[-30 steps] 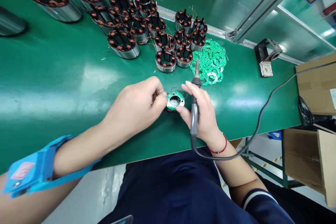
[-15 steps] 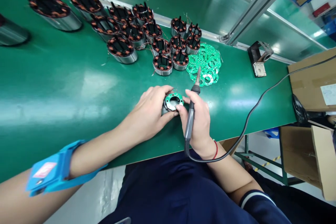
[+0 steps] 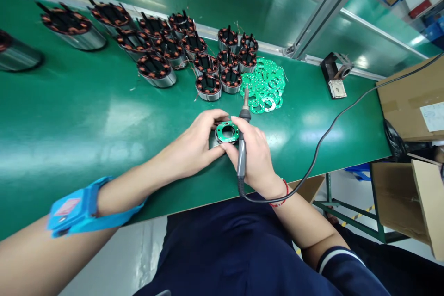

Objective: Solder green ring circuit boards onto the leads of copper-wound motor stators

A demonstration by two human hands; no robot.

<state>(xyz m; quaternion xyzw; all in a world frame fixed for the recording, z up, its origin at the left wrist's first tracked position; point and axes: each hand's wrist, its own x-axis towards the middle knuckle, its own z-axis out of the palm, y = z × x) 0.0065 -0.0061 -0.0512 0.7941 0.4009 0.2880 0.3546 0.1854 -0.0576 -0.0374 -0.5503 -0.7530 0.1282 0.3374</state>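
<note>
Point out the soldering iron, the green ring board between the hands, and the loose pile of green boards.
soldering iron [image 3: 241,155], head view, grey handle.
green ring board [image 3: 227,130], head view, ring face.
pile of green boards [image 3: 265,84], head view, middle of heap.

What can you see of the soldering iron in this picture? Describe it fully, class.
The soldering iron has a slim grey handle, a black collar and a thin metal tip pointing up and away. It lies across the right hand, whose fingers also touch the stator with the green ring board. A black cable trails off its lower end, rightwards.
</note>
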